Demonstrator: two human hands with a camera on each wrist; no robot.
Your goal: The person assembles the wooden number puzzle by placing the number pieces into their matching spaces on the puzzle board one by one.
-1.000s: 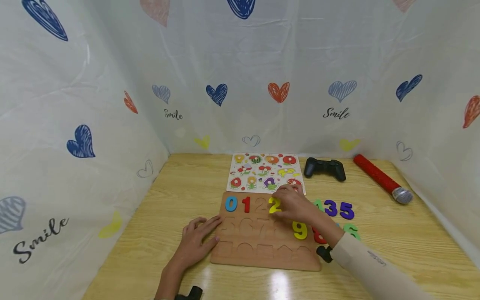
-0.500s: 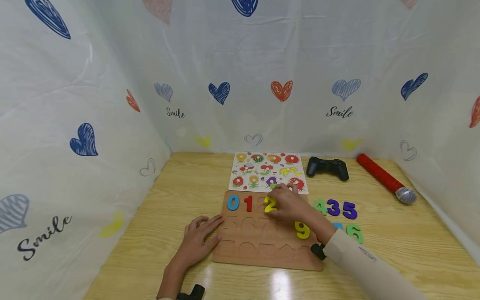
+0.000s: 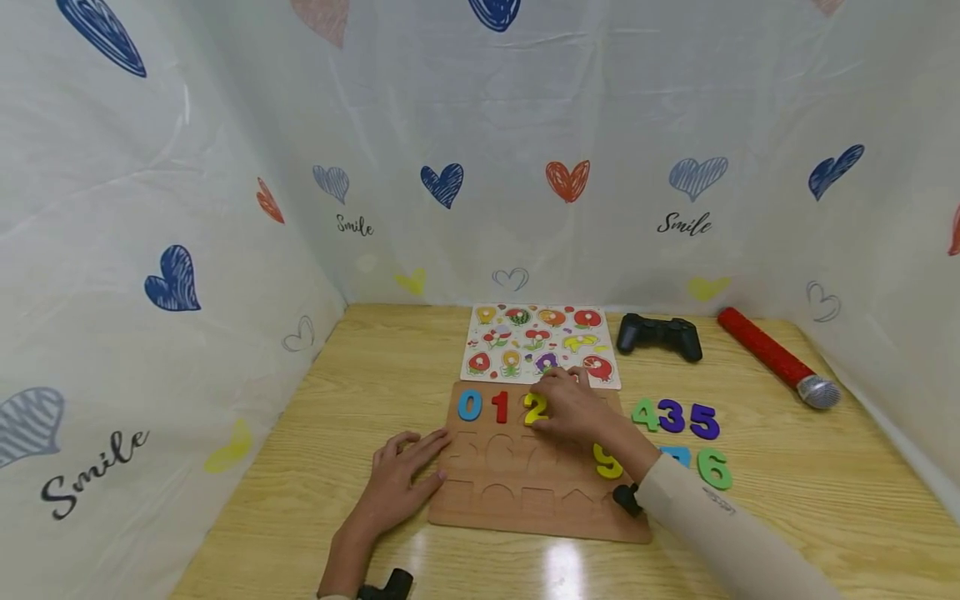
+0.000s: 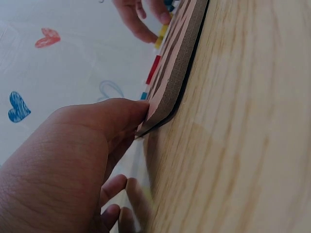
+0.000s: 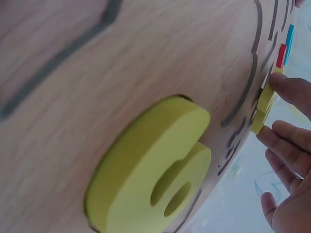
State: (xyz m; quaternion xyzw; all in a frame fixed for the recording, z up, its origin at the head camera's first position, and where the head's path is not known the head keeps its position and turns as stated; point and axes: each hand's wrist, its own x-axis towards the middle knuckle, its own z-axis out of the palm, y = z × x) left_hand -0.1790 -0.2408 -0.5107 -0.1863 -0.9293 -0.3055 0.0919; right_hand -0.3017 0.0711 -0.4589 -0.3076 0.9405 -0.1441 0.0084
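My right hand (image 3: 576, 410) pinches the yellow number 2 (image 3: 535, 410) between thumb and fingertips, at the third outline in the top row of the wooden puzzle board (image 3: 540, 510). In the right wrist view, this number 2 (image 5: 264, 103) is close against the board's face. The blue 0 (image 3: 462, 406) and red 1 (image 3: 502, 408) sit to its left in the same row. A yellow 9 (image 5: 131, 194) lies on the board under my right wrist. My left hand (image 3: 399, 482) rests at the board's left edge, its thumb (image 4: 131, 111) touching the edge and the other fingers extended.
Right of the board lie a green 4 (image 3: 643, 415), purple 3 (image 3: 678, 415), purple 5 (image 3: 705, 425), green 6 (image 3: 705, 468) and a partly covered blue piece (image 3: 677, 454). Behind are a fruit puzzle (image 3: 517, 342), a black game controller (image 3: 660, 335) and a red microphone (image 3: 765, 346).
My right hand has moved slightly left with the yellow 2, from beside the third outline to over it. The forearm now covers the red 8. My left hand stays at the board's edge.
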